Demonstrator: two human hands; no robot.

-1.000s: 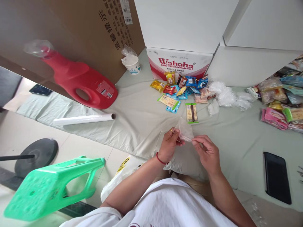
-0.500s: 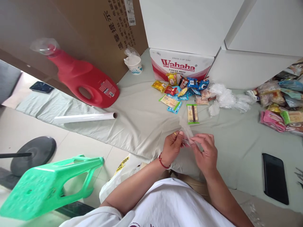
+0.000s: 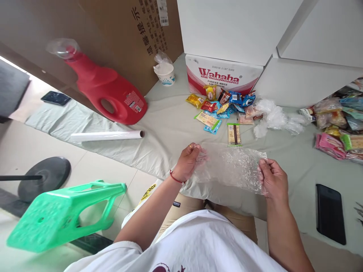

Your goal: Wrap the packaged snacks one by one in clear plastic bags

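A clear plastic bag (image 3: 231,166) is stretched out between my two hands, above the cloth and in front of my lap. My left hand (image 3: 188,160) pinches its left end; a red string bracelet circles that wrist. At the other end my right hand (image 3: 274,177) grips the bag's edge between thumb and fingers. Just beyond the bag lies a cracker packet (image 3: 234,134) with green ends. Behind that is a heap of small wrapped snacks (image 3: 224,104), and beside it crumpled clear plastic (image 3: 272,115).
A Wahaha carton (image 3: 224,75) stands at the back. To the left are a red jug (image 3: 110,92), a paper cup (image 3: 165,75), a white roll (image 3: 107,136) and a green stool (image 3: 65,215). On the right lie a black phone (image 3: 331,213) and more packaged snacks (image 3: 330,145).
My hands have moved apart, left hand leftward and right hand rightward. The bunched plastic bag between them is now spread wide.
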